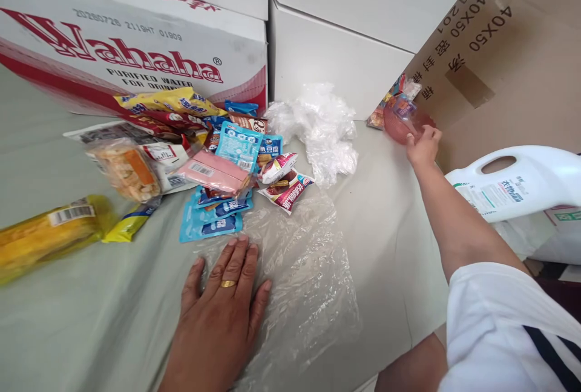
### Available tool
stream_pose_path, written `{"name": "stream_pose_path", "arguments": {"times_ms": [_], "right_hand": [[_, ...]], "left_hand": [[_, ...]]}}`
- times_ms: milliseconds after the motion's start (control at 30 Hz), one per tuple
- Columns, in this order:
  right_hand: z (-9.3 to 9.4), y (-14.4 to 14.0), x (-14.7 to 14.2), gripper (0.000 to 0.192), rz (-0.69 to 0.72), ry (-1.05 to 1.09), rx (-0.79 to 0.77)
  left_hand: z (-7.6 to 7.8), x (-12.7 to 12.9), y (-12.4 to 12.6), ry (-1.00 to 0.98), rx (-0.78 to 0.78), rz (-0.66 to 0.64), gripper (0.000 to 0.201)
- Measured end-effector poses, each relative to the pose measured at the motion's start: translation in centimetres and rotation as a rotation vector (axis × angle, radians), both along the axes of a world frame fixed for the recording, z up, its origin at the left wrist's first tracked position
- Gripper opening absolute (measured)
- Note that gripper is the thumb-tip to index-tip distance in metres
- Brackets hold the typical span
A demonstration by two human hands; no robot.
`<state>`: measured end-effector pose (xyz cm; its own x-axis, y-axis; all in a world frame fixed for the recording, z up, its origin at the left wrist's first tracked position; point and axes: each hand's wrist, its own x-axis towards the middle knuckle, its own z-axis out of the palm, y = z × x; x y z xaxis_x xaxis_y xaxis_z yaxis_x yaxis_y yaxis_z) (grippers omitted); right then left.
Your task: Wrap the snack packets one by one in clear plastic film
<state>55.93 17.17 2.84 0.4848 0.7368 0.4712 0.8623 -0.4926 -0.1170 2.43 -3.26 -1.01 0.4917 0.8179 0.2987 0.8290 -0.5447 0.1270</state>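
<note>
My left hand [218, 313] lies palm down with its fingers stretched out, a gold ring on one of them. Under and beside it is a clear plastic bag [304, 271], flattened on the grey-green sheet. Just beyond my fingertips is a pile of packaged snacks: blue sachets [211, 225], a pink packet [215, 172], a maroon packet [288, 189] and a yellow bag [170, 101]. A packaged bread [129, 168] and a long yellow packet [49, 231] lie to the left. My right hand is out of the picture.
At right, another person's hand [424, 141] touches a red, rounded thing [402, 124] beside small snack packets. Crumpled clear plastic [318, 132] lies by white boxes. A Wahaha carton [136, 47], brown cardboard box [508, 59] and white detergent jug [517, 186] stand around.
</note>
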Motion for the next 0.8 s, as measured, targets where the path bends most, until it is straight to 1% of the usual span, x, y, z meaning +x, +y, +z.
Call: {"name": "stream_pose_path", "arguments": {"times_ms": [67,100,167,233,300,367,433,600,733,800], "right_hand": [[0.3,0.0,-2.3,0.044,0.014,-0.073,-0.001],[0.4,0.2,-3.6,0.039,0.046,-0.099,-0.044],[0.2,1.5,-6.1,0.033,0.114,-0.116,-0.181],[-0.2,3.6,-8.0,0.035,0.123,-0.103,-0.286],[-0.5,6.1,-9.1,0.044,0.094,-0.084,-0.33],[-0.8,8.2,-9.4,0.046,0.062,-0.061,-0.336],[-0.9,9.8,-9.1,0.046,0.029,-0.047,-0.331],[-1.2,11.7,-7.9,0.042,-0.03,-0.029,-0.248],[-1.8,13.6,-7.1,0.038,-0.043,0.027,-0.194],[-2.2,14.6,-6.9,0.043,-0.02,0.05,-0.168]], "left_hand": [[-0.1,-0.1,-0.1,-0.01,0.009,-0.011,0.054],[-0.2,-0.1,-0.1,-0.014,0.012,-0.012,0.054],[-0.4,-0.2,-0.2,-0.023,0.024,-0.003,0.054],[-0.7,-0.3,-0.2,-0.027,0.039,0.003,0.054],[-1.0,-0.4,-0.2,-0.023,0.051,0.001,0.054],[-1.2,-0.4,-0.2,-0.014,0.055,-0.006,0.055],[-1.3,-0.5,-0.1,-0.01,0.056,-0.013,0.056],[-1.8,-0.9,0.0,-0.015,0.046,-0.031,0.062],[-2.1,-1.0,0.1,-0.035,0.065,-0.045,0.068],[-2.1,-1.0,0.1,-0.038,0.069,-0.045,0.069]]}}
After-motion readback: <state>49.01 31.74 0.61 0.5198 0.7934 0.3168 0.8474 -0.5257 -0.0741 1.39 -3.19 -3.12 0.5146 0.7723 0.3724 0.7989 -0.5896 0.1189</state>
